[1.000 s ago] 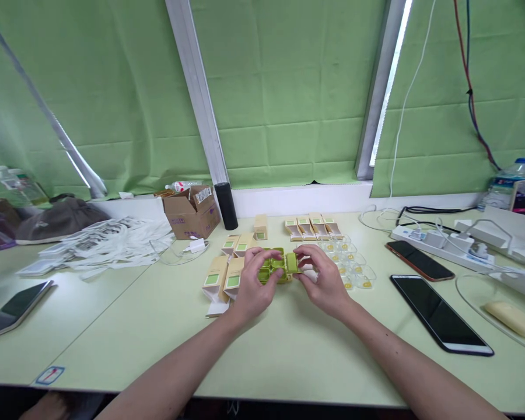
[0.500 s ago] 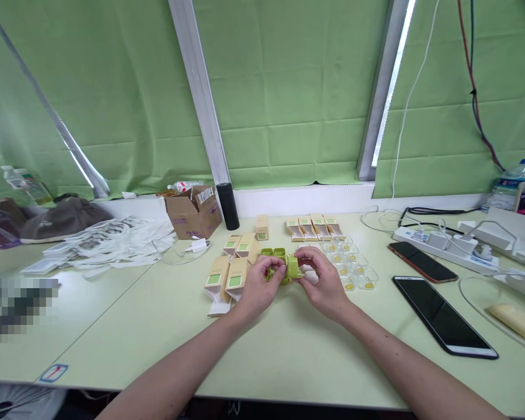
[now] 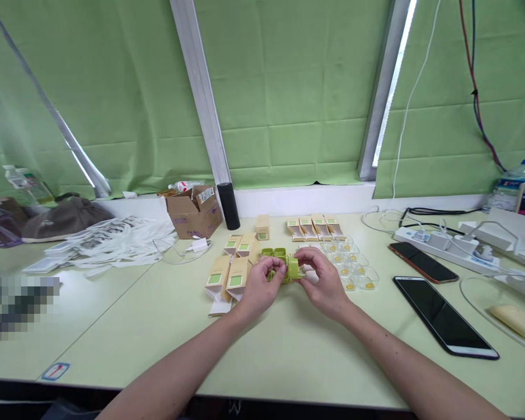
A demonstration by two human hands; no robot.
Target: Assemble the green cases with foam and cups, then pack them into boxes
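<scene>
Between my two hands is a small green plastic case. My left hand pinches its left side with thumb and fingertips. On its right side, my right hand grips with thumb and fingers. Just behind lie more green cases, partly hidden by my fingers. Small kraft-paper boxes with green labels stand close to my left hand. Several clear plastic pieces with yellow centres are spread to the right of my right hand.
More kraft boxes lie in a row at the back. A cardboard carton and a black cylinder stand back left, near a pile of white strips. Two phones and a power strip lie at the right.
Almost nothing differs. Both hands keep the same grip on the green case, and the whole view has shifted very slightly.
</scene>
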